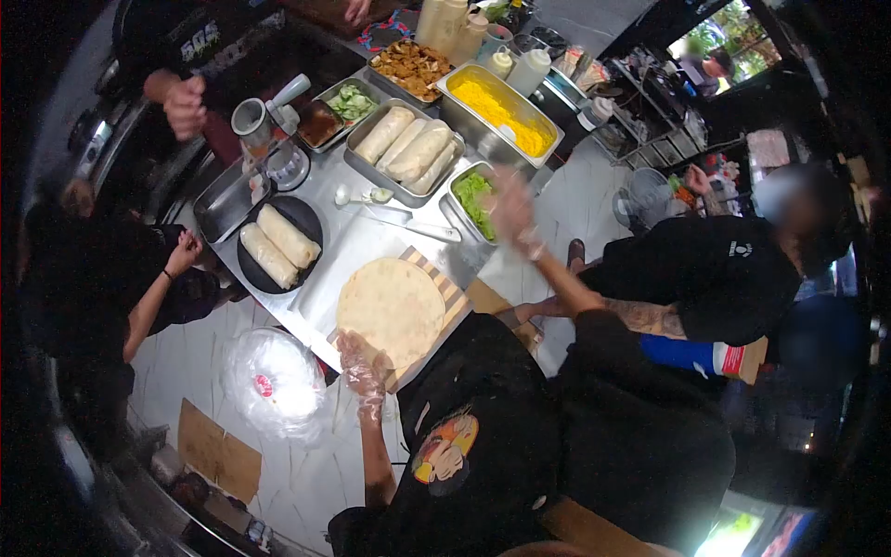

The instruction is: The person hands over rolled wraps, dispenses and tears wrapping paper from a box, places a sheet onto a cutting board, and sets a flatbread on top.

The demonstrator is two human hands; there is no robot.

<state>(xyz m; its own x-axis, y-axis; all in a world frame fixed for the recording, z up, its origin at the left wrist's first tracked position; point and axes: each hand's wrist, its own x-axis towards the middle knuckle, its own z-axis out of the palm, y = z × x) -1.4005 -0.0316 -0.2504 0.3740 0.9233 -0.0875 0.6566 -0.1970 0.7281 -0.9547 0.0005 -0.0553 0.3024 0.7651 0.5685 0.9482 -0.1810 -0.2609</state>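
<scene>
A round flatbread lies flat on a striped wooden board at the table's near corner. My left hand, in a clear plastic glove, rests at the flatbread's near left edge with its fingers stretched out. My gloved right hand is beside the small metal pan of green lettuce, partly over its right side. Motion blurs its fingers, so whether they hold anything cannot be made out. Spoons and a metal-handled utensil lie on the table between the lettuce and the board.
Wrapped rolls fill a metal pan; two more sit on a black plate. Behind are yellow shreds, browned meat pieces, cucumber and squeeze bottles. Co-workers stand left, across and right. A plastic bag lies below the table's left edge.
</scene>
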